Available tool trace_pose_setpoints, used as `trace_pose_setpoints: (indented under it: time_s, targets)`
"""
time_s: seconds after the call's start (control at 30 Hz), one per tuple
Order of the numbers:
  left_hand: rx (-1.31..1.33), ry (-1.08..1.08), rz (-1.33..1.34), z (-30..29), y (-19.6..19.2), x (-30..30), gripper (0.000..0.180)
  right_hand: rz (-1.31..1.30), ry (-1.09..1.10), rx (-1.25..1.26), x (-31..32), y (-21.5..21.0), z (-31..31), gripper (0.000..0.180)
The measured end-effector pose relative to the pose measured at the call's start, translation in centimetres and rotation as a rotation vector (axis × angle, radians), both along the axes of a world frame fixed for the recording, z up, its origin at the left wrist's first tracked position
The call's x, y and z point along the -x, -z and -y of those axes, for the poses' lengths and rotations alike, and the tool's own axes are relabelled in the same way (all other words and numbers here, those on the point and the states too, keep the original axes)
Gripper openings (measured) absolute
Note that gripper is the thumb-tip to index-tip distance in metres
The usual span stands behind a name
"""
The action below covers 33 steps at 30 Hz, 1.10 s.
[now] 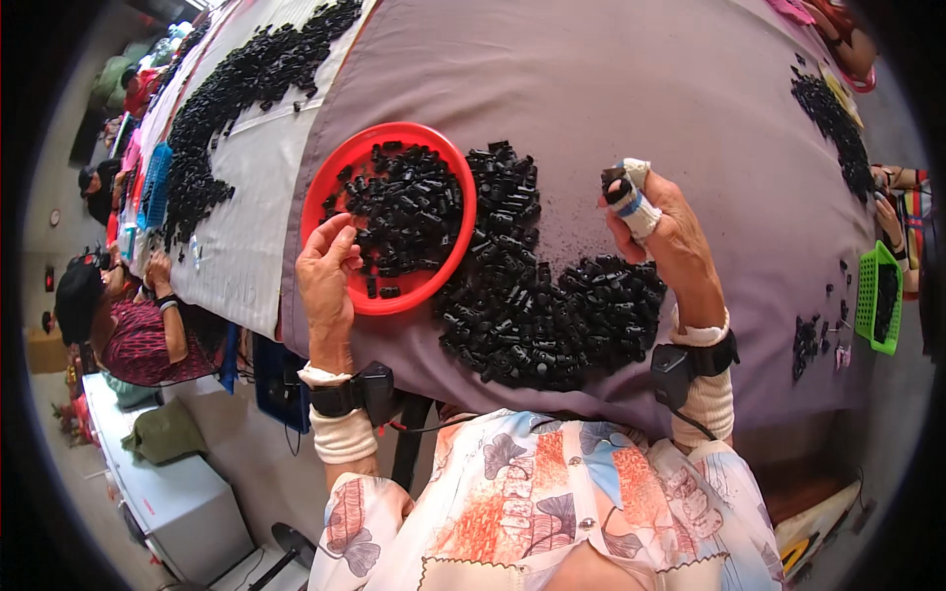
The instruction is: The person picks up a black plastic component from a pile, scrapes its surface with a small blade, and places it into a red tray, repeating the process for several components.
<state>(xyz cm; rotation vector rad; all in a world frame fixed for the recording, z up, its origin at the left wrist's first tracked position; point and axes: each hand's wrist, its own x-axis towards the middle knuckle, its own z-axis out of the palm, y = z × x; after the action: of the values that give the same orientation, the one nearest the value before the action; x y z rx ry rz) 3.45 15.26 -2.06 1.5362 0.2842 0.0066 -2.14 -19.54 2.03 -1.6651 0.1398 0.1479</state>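
Observation:
My left hand is over the left side of a round red plastic basin. Its fingers are loosely curled and a little apart, with nothing visible in them. Many small black plastic parts lie inside the basin. To the right, above the cloth, my right hand is closed, with white tape around its thumb and a finger. A small dark piece shows at those fingertips; its kind is too small to make out. Between my hands, a curved heap of black plastic parts lies against the basin's right side.
A mauve cloth covers the table. Another black heap lies on a pale cloth at left, where a person sits. At far right are more black parts, a green basket and another person's hand.

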Motion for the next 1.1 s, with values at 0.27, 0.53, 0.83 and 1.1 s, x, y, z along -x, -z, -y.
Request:
trace_pose_setpoints:
  time_s: [0.27, 0.53, 0.83, 1.1]
  targets:
    - [-0.238, 0.522, 0.038, 9.2, -3.1, -0.2, 0.017, -0.017, -0.038, 0.01, 0.2, 0.3, 0.0, 0.021]
    - [-1.007, 0.816, 0.502, 15.8, -0.1, -1.4, 0.018, -0.011, -0.008, 0.046, 0.6, 0.3, 0.4, 0.02]
    - [-1.235, 0.827, 0.582, 16.5, 2.5, -1.9, 0.018, -0.034, -0.02, -0.018, 0.2, 0.4, 0.0, 0.009]
    - [-1.131, 0.746, 0.631, 16.7, 2.4, -1.3, 0.013, -0.056, -0.028, -0.007, 0.2, 0.2, -0.8, 0.012]
